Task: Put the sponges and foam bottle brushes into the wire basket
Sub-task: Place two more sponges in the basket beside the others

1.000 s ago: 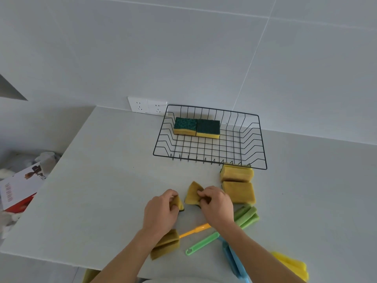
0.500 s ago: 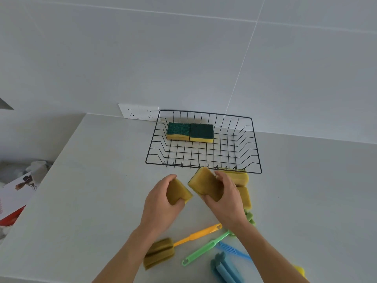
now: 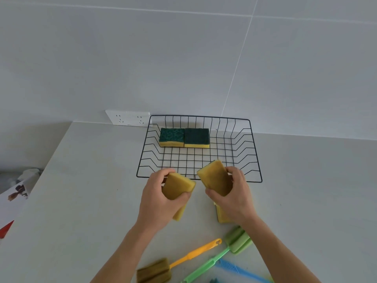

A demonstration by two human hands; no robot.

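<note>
A black wire basket (image 3: 255,152) stands against the wall with two green-topped yellow sponges (image 3: 184,137) side by side at its back left. My left hand (image 3: 159,203) grips a yellow sponge (image 3: 177,186) just in front of the basket's near rim. My right hand (image 3: 234,195) holds another yellow sponge (image 3: 214,176), tilted, its top edge over the near rim. Another sponge (image 3: 221,216) lies half hidden under my right hand. Orange (image 3: 195,253), green (image 3: 216,259) and blue (image 3: 238,270) foam bottle brushes lie on the counter between my forearms.
The pale counter (image 3: 91,201) ends at a left edge, with a printed box (image 3: 12,203) and clutter below it. A white wall socket (image 3: 128,117) sits left of the basket. The tiled wall rises right behind the basket.
Both hands have lifted their sponges off the counter and carried them forward to the basket's near rim. The view has tilted so the brushes sit lower in frame.
</note>
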